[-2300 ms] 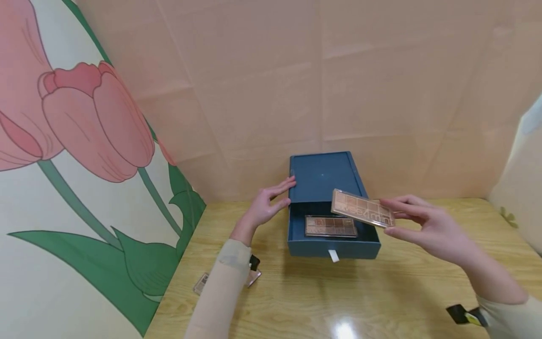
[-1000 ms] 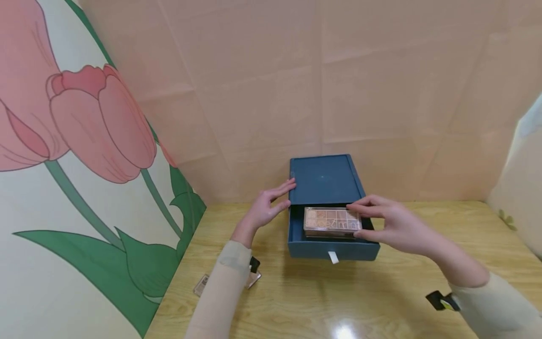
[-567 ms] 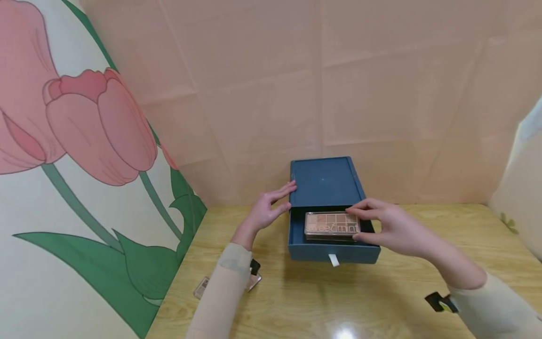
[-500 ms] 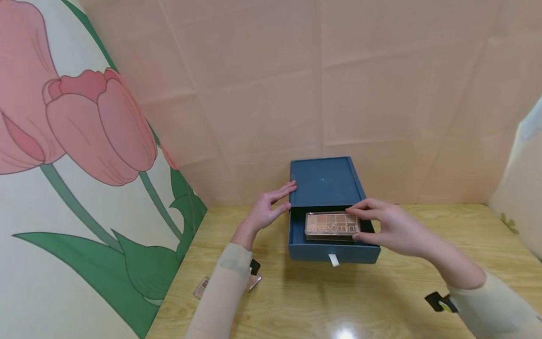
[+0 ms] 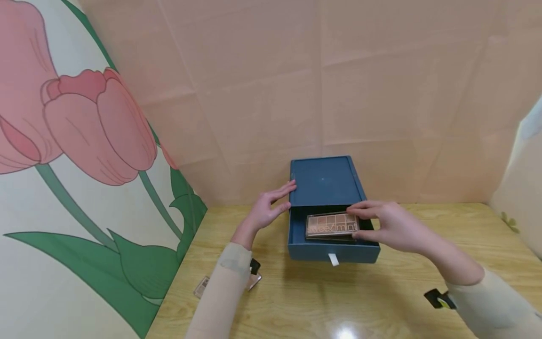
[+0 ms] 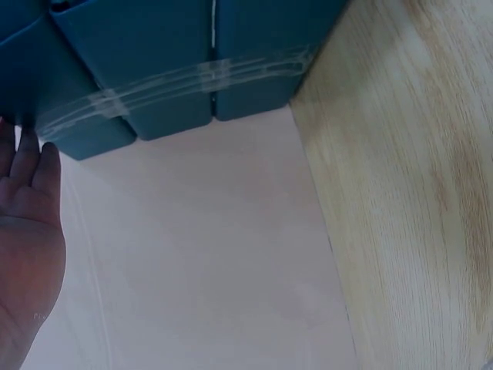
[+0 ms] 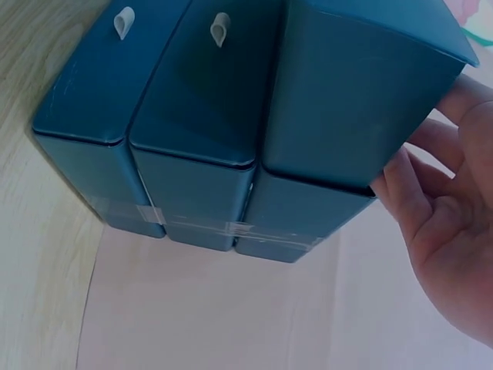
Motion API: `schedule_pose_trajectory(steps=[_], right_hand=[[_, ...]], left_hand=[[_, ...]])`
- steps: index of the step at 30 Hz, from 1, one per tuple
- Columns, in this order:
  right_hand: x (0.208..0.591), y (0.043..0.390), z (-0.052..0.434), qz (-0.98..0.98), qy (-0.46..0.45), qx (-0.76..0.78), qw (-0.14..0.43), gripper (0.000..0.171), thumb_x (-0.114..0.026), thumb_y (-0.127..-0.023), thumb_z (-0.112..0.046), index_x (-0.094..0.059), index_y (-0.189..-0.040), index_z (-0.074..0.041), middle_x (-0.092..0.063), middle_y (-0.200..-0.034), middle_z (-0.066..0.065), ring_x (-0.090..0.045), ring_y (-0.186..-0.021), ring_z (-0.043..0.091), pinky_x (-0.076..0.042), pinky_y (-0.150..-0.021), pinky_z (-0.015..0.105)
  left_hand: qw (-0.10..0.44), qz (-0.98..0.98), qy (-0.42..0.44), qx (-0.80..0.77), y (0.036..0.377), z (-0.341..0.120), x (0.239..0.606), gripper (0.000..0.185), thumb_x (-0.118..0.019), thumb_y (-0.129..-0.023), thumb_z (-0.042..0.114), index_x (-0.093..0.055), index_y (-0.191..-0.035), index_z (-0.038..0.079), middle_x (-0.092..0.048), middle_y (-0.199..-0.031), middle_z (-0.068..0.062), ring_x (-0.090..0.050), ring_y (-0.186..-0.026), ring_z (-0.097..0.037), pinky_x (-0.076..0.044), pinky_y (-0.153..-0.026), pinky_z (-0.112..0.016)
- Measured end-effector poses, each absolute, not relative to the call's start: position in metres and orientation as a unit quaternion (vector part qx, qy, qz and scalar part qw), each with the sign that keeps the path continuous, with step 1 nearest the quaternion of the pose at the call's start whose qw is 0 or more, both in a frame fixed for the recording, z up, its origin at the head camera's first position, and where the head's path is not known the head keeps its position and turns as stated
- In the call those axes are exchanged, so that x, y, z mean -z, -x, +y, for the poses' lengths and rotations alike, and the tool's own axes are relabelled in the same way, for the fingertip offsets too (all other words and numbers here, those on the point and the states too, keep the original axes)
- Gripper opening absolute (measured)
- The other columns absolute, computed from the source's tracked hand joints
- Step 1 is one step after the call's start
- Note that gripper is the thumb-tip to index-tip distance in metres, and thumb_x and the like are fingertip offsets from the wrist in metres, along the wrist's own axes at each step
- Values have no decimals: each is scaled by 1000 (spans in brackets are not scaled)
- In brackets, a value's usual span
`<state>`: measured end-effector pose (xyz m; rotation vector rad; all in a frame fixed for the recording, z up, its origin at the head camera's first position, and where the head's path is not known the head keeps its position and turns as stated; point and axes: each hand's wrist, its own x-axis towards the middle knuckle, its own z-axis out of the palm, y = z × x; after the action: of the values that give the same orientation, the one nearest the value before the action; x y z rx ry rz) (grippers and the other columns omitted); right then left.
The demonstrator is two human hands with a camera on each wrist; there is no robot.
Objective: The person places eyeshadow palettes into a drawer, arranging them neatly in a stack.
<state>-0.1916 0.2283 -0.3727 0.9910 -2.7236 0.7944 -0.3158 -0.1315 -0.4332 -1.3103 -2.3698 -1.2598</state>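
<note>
brown palette [image 5: 331, 224] — right hand [image 5: 395, 228] pinches it, thumb opposite fingers.

Palette [image 5: 331, 225] in drwr [image 5: 311, 253], btwn L hand [image 5: 266, 210] & R hand [image 5: 394, 227].

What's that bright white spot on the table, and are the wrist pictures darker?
Head view: glare, probably a light reflecting off the table, with a soft shadow below the blue drawer. Left wrist view: yes, dimmer, the left hand looking shadowy. Right wrist view: dim and bluish too.
</note>
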Motion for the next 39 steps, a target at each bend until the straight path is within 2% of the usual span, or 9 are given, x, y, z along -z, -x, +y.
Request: schedule_pose_trajectory(steps=[5,12,18,20,25,27,32,39], right_hand=[[370,192,228,-909,-326,-253,59,59,-86,-94,-30,-68,-143,-2,-66,-144,20,-28,-42,-2,-42,-55,25],[369,191,227,-914,-323,-240,47,60,-86,-93,-31,-69,-143,-3,-65,-145,20,-33,-43,0,-43,-56,25],[370,191,226,-918,-328,-216,57,58,-88,-91,-27,-71,-141,-4,-67,-143,19,-34,-44,-1,-44,-57,25],[370,191,225,-918,-331,-207,64,57,-89,-91,-27,-71,-140,-3,-67,-142,19,-40,-49,-5,-46,-60,25],[370,191,225,-920,-329,-199,74,57,-90,-88,-24,-72,-137,-2,-69,-139,18,-42,-49,-6,-46,-58,25],[370,191,226,-920,-327,-202,74,56,-91,-87,-23,-73,-137,-2,-69,-139,17,-35,-44,-3,-44,-55,24],[371,191,227,-917,-331,-209,78,56,-91,-88,-23,-73,-136,-3,-69,-139,15,-30,-43,-3,-42,-57,25],[372,191,227,-914,-333,-216,78,55,-90,-89,-23,-73,-137,-4,-69,-140,14,-29,-43,-3,-43,-59,25]], left_hand=[[75,-792,437,419,316,-132,433,77,-47,-107,67,-52,-160,12,-39,-170,2,-35,-156,-14,-33,-125,-45],[72,-793,434,421,314,-132,433,78,-47,-106,69,-52,-160,12,-39,-170,4,-35,-156,-14,-33,-125,-46],[73,-793,437,418,315,-132,433,77,-47,-107,68,-52,-160,12,-39,-170,3,-35,-156,-14,-34,-124,-46],[73,-793,437,418,315,-132,433,78,-47,-106,68,-52,-160,12,-39,-170,3,-35,-156,-14,-34,-124,-46],[72,-794,434,419,315,-131,433,77,-47,-107,68,-52,-160,13,-39,-170,5,-35,-156,-13,-33,-125,-45],[73,-795,434,419,315,-131,433,77,-47,-107,68,-52,-160,13,-39,-170,6,-35,-156,-13,-33,-125,-45],[74,-794,435,418,315,-131,432,78,-46,-106,69,-52,-160,12,-39,-170,4,-35,-156,-13,-33,-125,-45],[75,-794,436,417,315,-133,432,78,-47,-106,68,-52,-160,12,-39,-170,5,-35,-156,-14,-32,-125,-45]])
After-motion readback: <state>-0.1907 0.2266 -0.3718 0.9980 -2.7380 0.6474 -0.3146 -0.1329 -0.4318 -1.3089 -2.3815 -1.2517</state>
